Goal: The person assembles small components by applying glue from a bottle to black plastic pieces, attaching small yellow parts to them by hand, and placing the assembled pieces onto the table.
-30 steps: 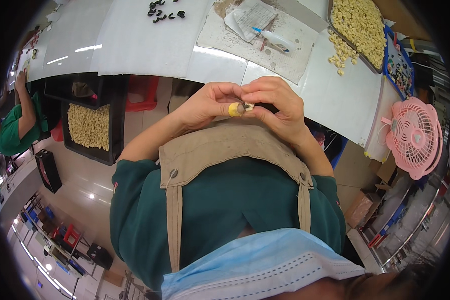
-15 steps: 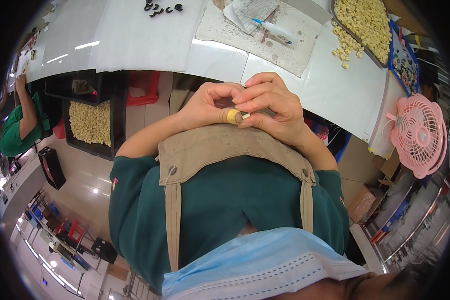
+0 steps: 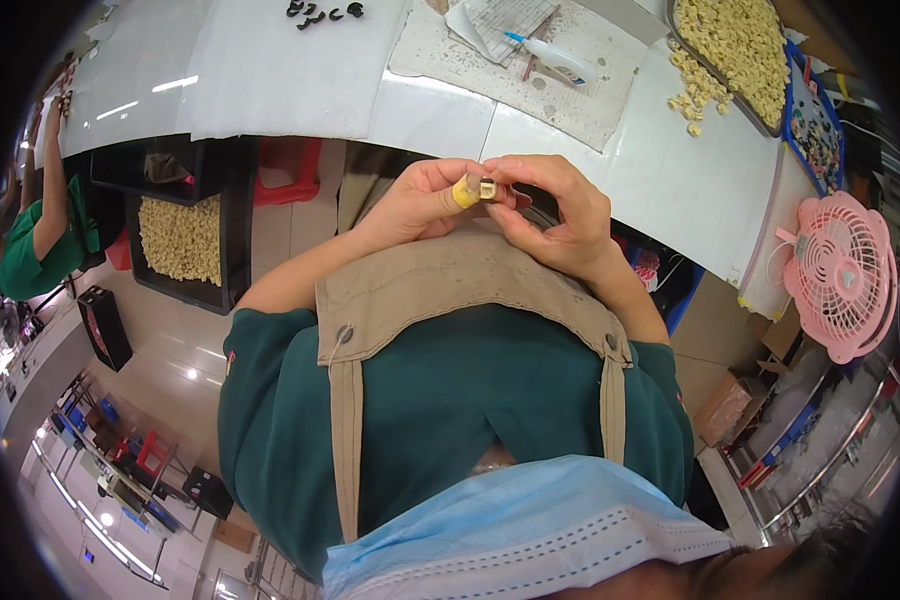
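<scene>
My left hand (image 3: 418, 205) is closed, with a small cream-and-dark piece (image 3: 487, 189) between its fingertips and its thumb. Yellow tape (image 3: 464, 192) is wrapped round that thumb. My right hand (image 3: 577, 212) curls in from the other side, its fingertips against the same piece. Both hands are close together just beyond the top of my brown apron (image 3: 450, 275), short of the table edge. My fingers partly cover the piece, so its full shape is hidden.
Beyond my hands, a glue bottle (image 3: 565, 66) lies on a stained board (image 3: 425, 60). Dark curved pieces (image 3: 325, 12) are at the far left. Small cream pieces fill a tray (image 3: 735, 95) at far right and a black crate (image 3: 232, 240) at left. A pink fan (image 3: 842, 275) stands right; a co-worker (image 3: 45, 245) sits left.
The piece and my left thumb have risen slightly toward the table, and the piece's pale end now shows more. My right thumb has drawn back from the taped thumb.
</scene>
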Tool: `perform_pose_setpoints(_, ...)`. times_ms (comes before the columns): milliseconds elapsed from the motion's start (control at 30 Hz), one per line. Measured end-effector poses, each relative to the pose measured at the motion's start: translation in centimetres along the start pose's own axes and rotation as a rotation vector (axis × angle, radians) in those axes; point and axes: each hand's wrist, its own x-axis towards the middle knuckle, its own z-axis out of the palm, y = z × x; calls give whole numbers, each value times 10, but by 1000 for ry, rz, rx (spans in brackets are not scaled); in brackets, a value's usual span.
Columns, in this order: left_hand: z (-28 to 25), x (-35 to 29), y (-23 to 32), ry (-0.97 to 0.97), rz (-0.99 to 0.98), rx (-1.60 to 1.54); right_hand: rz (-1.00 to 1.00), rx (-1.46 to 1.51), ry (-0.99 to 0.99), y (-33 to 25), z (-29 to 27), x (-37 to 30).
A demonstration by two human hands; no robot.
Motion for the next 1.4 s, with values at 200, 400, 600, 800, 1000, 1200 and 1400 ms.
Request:
perform_pose_setpoints(200, -2, 1, -4, -12, -21, -81, 10, -58, -24, 0, -2, 0)
perform_pose_setpoints(400, -4, 1, -1, -25, -38, -108, 7, -64, -13, 3, -1, 4)
perform_pose_setpoints(600, -2, -3, 8, 16, -79, -120, -35, -147, 3, 6, 6, 6)
perform_pose_setpoints(800, -25, -10, 60, 375, 268, 589, -5, -175, 16, 12, 7, 11)
perform_pose_setpoints(1000, -181, -71, 219, 1448, 652, 1857, 58, -200, 71, 17, -2, 6)
perform_pose_setpoints(1200, -180, -51, 242, 1615, 456, 2535, 100, -193, 130, 18, -3, 2)
perform_pose_setpoints(1400, -83, 47, 187, 553, 909, 2152, 178, -193, 142, 15, -2, 0)
